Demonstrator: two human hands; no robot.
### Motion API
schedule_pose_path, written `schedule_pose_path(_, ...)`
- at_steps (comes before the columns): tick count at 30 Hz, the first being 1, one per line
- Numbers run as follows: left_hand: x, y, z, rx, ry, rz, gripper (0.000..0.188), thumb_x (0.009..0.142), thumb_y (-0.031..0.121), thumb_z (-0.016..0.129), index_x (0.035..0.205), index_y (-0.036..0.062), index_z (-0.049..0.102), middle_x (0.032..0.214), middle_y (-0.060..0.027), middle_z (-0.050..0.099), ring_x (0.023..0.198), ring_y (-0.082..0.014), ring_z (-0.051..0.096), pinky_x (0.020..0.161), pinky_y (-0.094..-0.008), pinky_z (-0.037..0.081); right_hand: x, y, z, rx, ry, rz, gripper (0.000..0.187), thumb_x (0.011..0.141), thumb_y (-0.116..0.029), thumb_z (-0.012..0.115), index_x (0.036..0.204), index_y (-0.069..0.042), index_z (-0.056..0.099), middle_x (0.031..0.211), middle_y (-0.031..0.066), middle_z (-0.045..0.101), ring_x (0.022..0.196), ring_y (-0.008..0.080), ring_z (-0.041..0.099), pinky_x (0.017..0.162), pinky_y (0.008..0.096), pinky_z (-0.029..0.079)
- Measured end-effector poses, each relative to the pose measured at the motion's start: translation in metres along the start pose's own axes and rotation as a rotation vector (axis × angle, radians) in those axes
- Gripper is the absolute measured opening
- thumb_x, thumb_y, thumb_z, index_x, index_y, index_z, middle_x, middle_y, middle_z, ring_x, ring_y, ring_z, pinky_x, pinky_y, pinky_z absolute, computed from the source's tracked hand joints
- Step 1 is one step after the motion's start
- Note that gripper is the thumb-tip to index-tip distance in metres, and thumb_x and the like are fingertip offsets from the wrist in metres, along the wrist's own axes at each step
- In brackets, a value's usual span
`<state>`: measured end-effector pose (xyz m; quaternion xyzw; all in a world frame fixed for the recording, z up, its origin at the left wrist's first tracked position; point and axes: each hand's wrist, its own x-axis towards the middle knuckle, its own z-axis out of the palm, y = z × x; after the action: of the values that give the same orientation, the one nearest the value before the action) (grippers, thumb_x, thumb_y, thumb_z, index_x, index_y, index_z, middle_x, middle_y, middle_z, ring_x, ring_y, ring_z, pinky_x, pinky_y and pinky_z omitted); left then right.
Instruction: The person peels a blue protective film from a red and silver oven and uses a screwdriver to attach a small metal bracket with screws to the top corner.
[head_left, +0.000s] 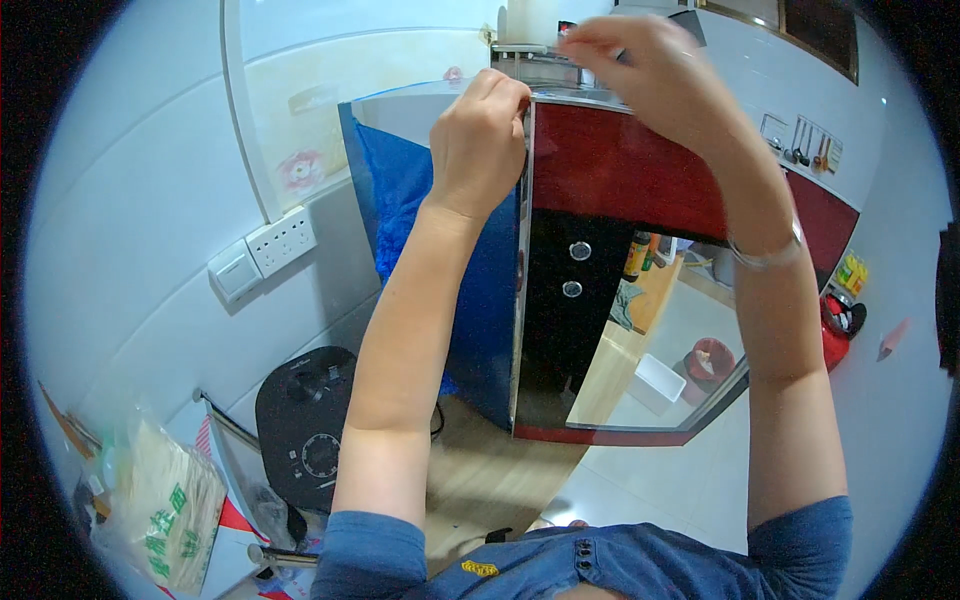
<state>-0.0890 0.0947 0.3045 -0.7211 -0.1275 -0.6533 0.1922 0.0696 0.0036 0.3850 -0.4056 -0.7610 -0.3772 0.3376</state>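
My left hand (478,145) is closed at the top front corner of a boxy cabinet appliance, its fingertips pinched together against the edge. Whatever may be between them is too small to make out. Above the cabinet's top, my right hand (650,75) is raised with fingers pointing left; motion blurs them, and I cannot tell whether they hold anything. The cabinet's glossy front (625,160) is dark red above and black below, with two round silver knobs (579,251) and a reflective glass panel (650,340). Blue film (400,190), partly crumpled, covers its left side behind my left forearm.
A white switch and socket strip (281,241) sits on the tiled wall at left. Below it stands a black appliance with a dial (300,420), near a plastic bag of pale sticks (170,510). Utensils (802,145) hang at the far right, above a red container (835,330).
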Motion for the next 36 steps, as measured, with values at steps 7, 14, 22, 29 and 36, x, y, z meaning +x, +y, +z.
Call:
schedule_pose_path(7, -0.017, 0.004, 0.019, 0.056, 0.212, -0.106, 0.01, 0.081, 0.002, 0.06, 0.09, 0.0055, 0.063, 0.087, -0.0114, 0.062, 0.074, -0.0312, 0.063, 0.063, -0.0376, 0.05, 0.04, -0.016, 0.034, 0.019, -0.516, 0.116, 0.025, 0.091, -0.01, 0.048, 0.099, -0.002, 0.069, 0.088, 0.0151, 0.07, 0.077, 0.024, 0.067, 0.08, 0.0351, 0.053)
schedule_pose_path(14, -0.026, 0.009, 0.026, -0.113, 0.304, -0.252, 0.009, 0.087, 0.009, 0.06, 0.088, 0.0008, 0.062, 0.086, -0.0139, 0.06, 0.08, -0.0311, 0.059, 0.071, -0.0371, 0.047, 0.018, -0.003, 0.035, 0.292, -0.37, 0.119, 0.028, 0.089, -0.003, 0.044, 0.1, -0.002, 0.069, 0.09, 0.0146, 0.069, 0.083, 0.0234, 0.066, 0.084, 0.034, 0.052)
schedule_pose_path(22, -0.034, 0.01, 0.026, -0.193, 0.283, -0.288, 0.013, 0.089, 0.012, 0.059, 0.088, -0.0005, 0.059, 0.088, -0.0142, 0.059, 0.082, -0.0299, 0.058, 0.073, -0.0371, 0.047, 0.011, -0.005, 0.039, 0.226, -0.284, 0.141, 0.029, 0.091, -0.002, 0.042, 0.099, -0.003, 0.07, 0.09, 0.015, 0.069, 0.082, 0.0228, 0.066, 0.08, 0.0321, 0.053)
schedule_pose_path(29, -0.026, 0.009, 0.022, -0.179, 0.256, -0.273, 0.013, 0.091, 0.012, 0.056, 0.089, -0.0003, 0.057, 0.088, -0.0153, 0.059, 0.082, -0.0316, 0.058, 0.073, -0.038, 0.047, 0.01, -0.007, 0.034, 0.264, -0.3, 0.101, 0.026, 0.093, -0.007, 0.045, 0.1, -0.003, 0.069, 0.088, 0.0135, 0.069, 0.078, 0.0218, 0.066, 0.075, 0.0305, 0.054)
schedule_pose_path(36, -0.041, 0.003, 0.028, -0.041, 0.308, 0.011, 0.009, 0.094, 0.01, 0.051, 0.09, 0.0017, 0.054, 0.087, -0.0147, 0.059, 0.079, -0.0334, 0.058, 0.072, -0.0384, 0.048, 0.008, -0.004, 0.04, 0.243, -0.243, 0.072, 0.024, 0.092, -0.007, 0.045, 0.099, -0.003, 0.069, 0.088, 0.0126, 0.069, 0.078, 0.0203, 0.066, 0.076, 0.03, 0.053)
